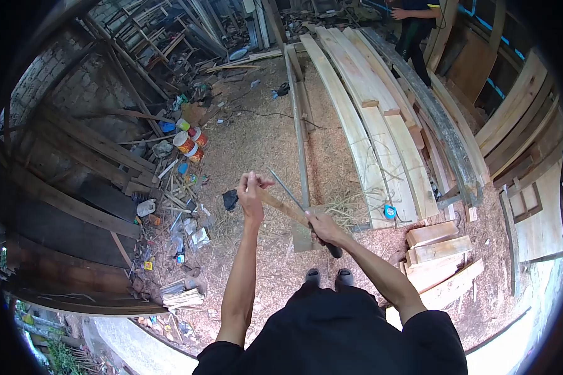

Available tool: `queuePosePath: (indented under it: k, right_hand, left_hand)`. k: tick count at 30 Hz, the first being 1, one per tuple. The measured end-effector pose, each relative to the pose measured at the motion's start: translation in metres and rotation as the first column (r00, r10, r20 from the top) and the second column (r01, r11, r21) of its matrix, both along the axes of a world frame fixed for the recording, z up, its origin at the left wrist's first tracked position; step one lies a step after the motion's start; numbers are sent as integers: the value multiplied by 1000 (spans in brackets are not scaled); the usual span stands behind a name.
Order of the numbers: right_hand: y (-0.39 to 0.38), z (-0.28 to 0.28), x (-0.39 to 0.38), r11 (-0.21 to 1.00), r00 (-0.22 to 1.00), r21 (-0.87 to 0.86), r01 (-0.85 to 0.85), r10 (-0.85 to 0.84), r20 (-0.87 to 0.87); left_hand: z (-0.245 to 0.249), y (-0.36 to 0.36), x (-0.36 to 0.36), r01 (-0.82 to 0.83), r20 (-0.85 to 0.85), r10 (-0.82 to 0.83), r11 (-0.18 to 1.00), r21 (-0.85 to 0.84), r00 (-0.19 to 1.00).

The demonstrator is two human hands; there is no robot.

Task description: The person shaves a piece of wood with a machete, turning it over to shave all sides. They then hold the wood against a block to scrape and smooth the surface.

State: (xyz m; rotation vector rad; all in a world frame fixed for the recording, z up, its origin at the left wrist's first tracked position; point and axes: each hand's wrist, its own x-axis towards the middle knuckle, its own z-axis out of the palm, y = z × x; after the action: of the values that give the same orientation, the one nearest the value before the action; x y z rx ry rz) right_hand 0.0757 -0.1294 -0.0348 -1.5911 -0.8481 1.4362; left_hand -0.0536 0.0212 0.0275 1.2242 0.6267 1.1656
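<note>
My right hand (324, 229) is wrapped around a long-bladed knife. Its dark handle (334, 251) sticks out below the fist, and its narrow grey blade (286, 188) points up and to the left. My left hand (251, 197) is raised ahead of me, closed on the far end of a thin wooden strip (283, 206). The strip slants down from there to beside my right hand, where its near end is partly hidden. Below both hands, a flat pale board (306, 239) lies on the shavings in front of my feet.
Long sawn planks (347, 112) lie to the right, with a blue tape measure (390, 212) on one. Short wood blocks (435, 240) are stacked nearer. Paint cans (191, 144) and litter line the left side. Another person (417, 28) stands at the back right.
</note>
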Motion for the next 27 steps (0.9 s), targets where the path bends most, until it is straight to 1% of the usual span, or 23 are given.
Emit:
queuePosePath:
  k: [1,2,3,5,6,7,9,10,11,13,14,15,17,18,19,20,21,22,23,24,25,26,27]
  right_hand:
    - [0,-1,-5,1000,1000,2,-15,15,2]
    - [1,-4,-9,998,996,20,-62,60,71]
    - [1,-7,-16,998,997,11,-58,57,58]
    - [-1,-18,-33,976,984,209,-65,28,174]
    - [-2,-26,-44,960,930,277,-34,-71,361]
    - [-3,-44,-47,964,935,264,-32,-64,348]
    - [-4,-67,-51,997,941,75,7,-32,336]
    - [-3,-73,-47,998,971,-48,32,-20,239]
    - [-5,-78,-45,998,974,-56,20,-7,226]
    - [-8,-57,-37,979,988,-189,-75,98,115]
    - [-11,-72,-47,999,972,12,-42,38,232]
    - [-14,-67,-54,999,974,4,-44,42,224]
    - [-19,-50,-68,970,961,242,-30,-38,273]
    - [-20,-54,-70,973,964,230,-12,-50,261]
    - [-19,-65,-69,974,966,224,-15,-44,255]
    - [-15,-76,-64,998,988,70,5,-16,153]
    - [-9,-74,-56,996,999,-85,9,-5,47]
    - [-5,-72,-49,985,997,-170,-13,25,68]
    - [-8,-68,-52,985,998,-171,-10,20,60]
    - [-10,-66,-54,998,986,-48,-38,45,158]
    - [-9,-45,-51,994,962,70,-85,64,264]
    - [-17,-22,-53,994,984,96,-60,43,175]
    - [-20,-28,-56,994,984,91,-63,47,174]
  left_hand:
    - [0,0,1,8,109,2,995,-94,994]
    - [-5,1,3,-67,121,94,976,-206,988]
    - [-8,-3,3,-66,108,91,974,-215,990]
    - [-13,-16,3,-240,-2,240,969,-64,971]
    - [-16,-26,5,-315,6,315,949,-26,949]
    - [-17,-34,4,-318,-13,318,947,-34,948]
    - [-20,-47,2,-486,46,486,874,-2,873]
    - [-24,-43,-4,-532,84,535,845,-56,840]
    - [-26,-44,-10,-543,69,546,838,-55,835]
    - [-23,-42,-14,-575,97,581,814,-81,808]
    - [-24,-43,-15,-582,104,588,809,-88,802]
    - [-22,-46,-13,-584,93,591,807,-89,802]
    - [-19,-51,-8,-600,99,604,797,-76,790]
    - [-22,-52,-9,-606,86,611,792,-79,787]
    - [-23,-51,-8,-657,76,661,750,-70,747]
    - [-23,-50,-8,-706,76,708,706,-58,702]
    - [-23,-51,-10,-710,78,711,703,-53,699]
    - [-24,-54,-12,-699,81,699,714,-39,710]
    - [-25,-56,-14,-682,77,681,731,-25,728]
    - [-23,-57,-10,-676,75,676,736,-24,733]
    - [-20,-59,-4,-696,72,697,717,-44,713]
    - [-19,-61,-2,-718,61,721,693,-66,691]
    - [-21,-60,0,-720,57,723,691,-69,688]
